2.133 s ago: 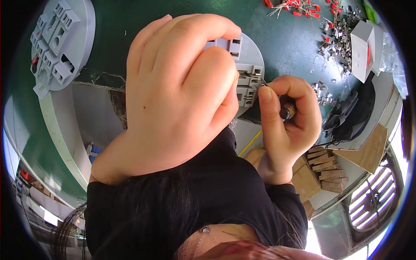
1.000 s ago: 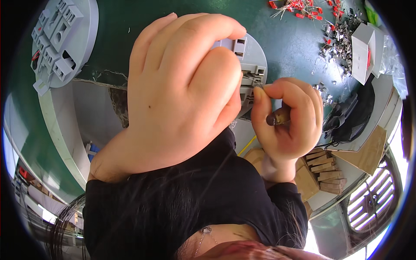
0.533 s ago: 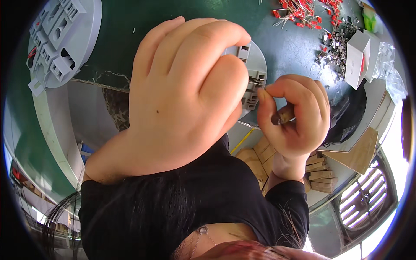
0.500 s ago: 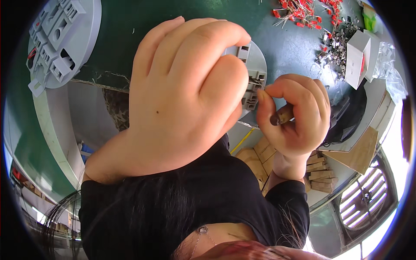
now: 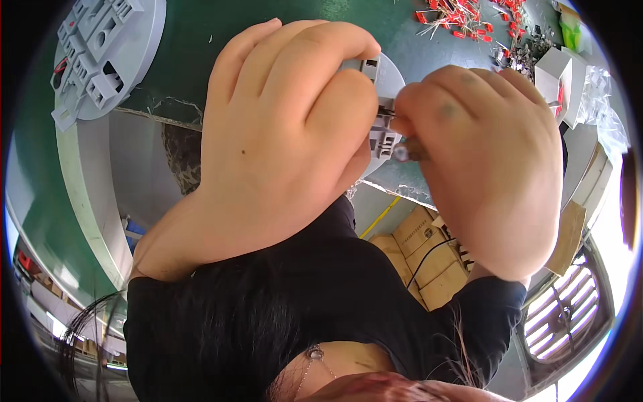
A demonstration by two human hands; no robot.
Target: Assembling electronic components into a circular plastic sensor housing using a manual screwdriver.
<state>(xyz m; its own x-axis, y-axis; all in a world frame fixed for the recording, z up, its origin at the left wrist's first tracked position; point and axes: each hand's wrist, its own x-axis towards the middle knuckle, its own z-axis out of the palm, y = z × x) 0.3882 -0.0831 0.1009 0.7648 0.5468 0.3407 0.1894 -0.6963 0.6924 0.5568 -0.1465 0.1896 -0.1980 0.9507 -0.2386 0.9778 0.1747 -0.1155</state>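
A round grey plastic base [image 5: 392, 77] with moulded slots lies at the table's front edge, largely covered by my hands. My left hand [image 5: 288, 141] is curled over its left side, knuckles up, and holds it; the thumb is mostly hidden. My right hand [image 5: 489, 154] is closed at the base's right side, its thumb and forefinger close together by the slots. A dark rod-shaped tool [image 5: 408, 151] with a rounded end pokes out from under the right fingers. Whether the right fingertips also pinch a small part cannot be seen.
A similar grey round base [image 5: 146, 57] lies on the green table [image 5: 187, 40] at the left. Red parts with thin metal leads [image 5: 462, 20] are heaped at the far right, beside small dark pieces [image 5: 536, 50], a white box [image 5: 546, 74] and clear plastic [image 5: 599, 100]. Cardboard boxes [image 5: 418, 244] stand below.
My right hand has turned over so its back faces up, and its wrist has swung out to the right. My left hand and the base have shifted slightly away from me.
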